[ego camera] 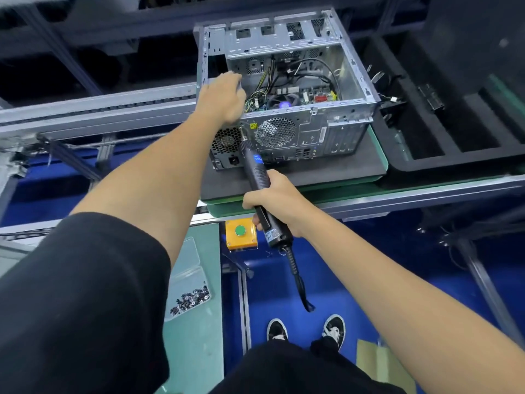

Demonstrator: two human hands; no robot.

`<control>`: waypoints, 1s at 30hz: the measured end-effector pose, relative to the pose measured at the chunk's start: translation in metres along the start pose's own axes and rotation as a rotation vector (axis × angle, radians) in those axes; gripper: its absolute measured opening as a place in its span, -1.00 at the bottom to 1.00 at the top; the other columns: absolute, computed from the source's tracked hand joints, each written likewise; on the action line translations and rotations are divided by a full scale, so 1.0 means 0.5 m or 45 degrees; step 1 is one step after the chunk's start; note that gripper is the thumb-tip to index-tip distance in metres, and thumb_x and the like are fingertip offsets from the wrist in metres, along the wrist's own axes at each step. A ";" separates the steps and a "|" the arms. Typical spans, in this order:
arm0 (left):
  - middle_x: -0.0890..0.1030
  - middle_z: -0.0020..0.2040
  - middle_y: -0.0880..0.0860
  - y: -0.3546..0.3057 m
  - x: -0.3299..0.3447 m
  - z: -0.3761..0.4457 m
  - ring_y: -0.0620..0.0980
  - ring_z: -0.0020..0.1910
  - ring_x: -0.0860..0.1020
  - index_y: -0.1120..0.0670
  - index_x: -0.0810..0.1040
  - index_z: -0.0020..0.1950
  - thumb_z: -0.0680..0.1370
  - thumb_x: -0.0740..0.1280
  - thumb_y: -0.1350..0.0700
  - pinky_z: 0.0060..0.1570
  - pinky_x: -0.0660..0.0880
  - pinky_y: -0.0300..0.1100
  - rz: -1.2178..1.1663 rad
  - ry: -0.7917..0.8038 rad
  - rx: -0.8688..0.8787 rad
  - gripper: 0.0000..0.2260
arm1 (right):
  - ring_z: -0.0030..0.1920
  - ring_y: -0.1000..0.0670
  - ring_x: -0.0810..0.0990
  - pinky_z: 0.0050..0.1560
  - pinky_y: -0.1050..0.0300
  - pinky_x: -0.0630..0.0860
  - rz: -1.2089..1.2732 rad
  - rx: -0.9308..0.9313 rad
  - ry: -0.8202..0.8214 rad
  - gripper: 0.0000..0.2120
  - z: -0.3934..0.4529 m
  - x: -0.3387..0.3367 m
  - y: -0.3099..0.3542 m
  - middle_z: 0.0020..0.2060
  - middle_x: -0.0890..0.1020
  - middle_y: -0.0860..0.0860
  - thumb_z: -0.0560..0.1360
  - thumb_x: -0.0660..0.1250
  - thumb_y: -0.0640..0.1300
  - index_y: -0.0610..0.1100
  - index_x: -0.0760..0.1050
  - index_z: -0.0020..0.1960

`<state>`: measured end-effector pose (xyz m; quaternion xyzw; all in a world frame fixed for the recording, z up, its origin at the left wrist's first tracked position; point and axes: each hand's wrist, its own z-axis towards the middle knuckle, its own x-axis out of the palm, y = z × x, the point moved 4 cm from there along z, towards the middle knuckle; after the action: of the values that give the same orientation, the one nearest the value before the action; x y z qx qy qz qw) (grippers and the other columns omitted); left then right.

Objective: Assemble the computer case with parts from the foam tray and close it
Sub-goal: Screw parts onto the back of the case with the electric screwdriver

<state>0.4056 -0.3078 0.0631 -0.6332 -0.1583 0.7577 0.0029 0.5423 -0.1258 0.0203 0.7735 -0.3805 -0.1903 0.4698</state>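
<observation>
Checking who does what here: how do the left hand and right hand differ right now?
The left hand reaches farther, resting on the open computer case at its top rear corner; the right hand stays nearer the body. The right hand is closed around the electric screwdriver, its tip at the case's rear panel; what the left hand grips is unclear. Both are bare.

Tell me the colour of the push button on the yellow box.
Green, on the push button atop the yellow box; seen in the head view.
</observation>
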 end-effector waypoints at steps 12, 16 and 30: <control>0.50 0.23 0.15 -0.006 -0.003 -0.008 0.17 0.19 0.45 0.20 0.44 0.27 0.56 0.07 0.16 0.22 0.30 0.04 -0.002 -0.064 0.026 -0.66 | -0.51 -0.01 0.51 -0.45 0.08 0.54 -0.006 -0.029 -0.004 -0.67 -0.005 -0.007 0.008 -0.18 0.44 -0.14 0.41 0.39 -0.33 -0.11 0.31 0.04; 0.51 0.22 0.14 -0.004 -0.002 -0.006 0.16 0.19 0.46 0.19 0.45 0.27 0.56 0.06 0.16 0.20 0.32 0.03 -0.009 -0.066 0.021 -0.67 | -0.50 -0.02 0.52 -0.43 0.07 0.54 -0.008 -0.025 -0.006 -0.66 -0.004 -0.007 0.006 -0.18 0.45 -0.14 0.40 0.39 -0.32 -0.11 0.32 0.05; 0.53 0.19 0.17 0.002 -0.003 -0.005 0.17 0.13 0.49 0.20 0.47 0.22 0.55 0.10 0.14 0.13 0.34 0.00 -0.050 -0.082 0.002 -0.68 | -0.51 -0.01 0.52 -0.46 0.12 0.52 -0.015 -0.002 -0.010 -0.67 0.002 -0.011 -0.004 -0.17 0.45 -0.15 0.39 0.39 -0.31 -0.10 0.32 0.03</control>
<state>0.4086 -0.3085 0.0637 -0.6051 -0.1703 0.7776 0.0131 0.5390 -0.1217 0.0177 0.7747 -0.3776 -0.1964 0.4676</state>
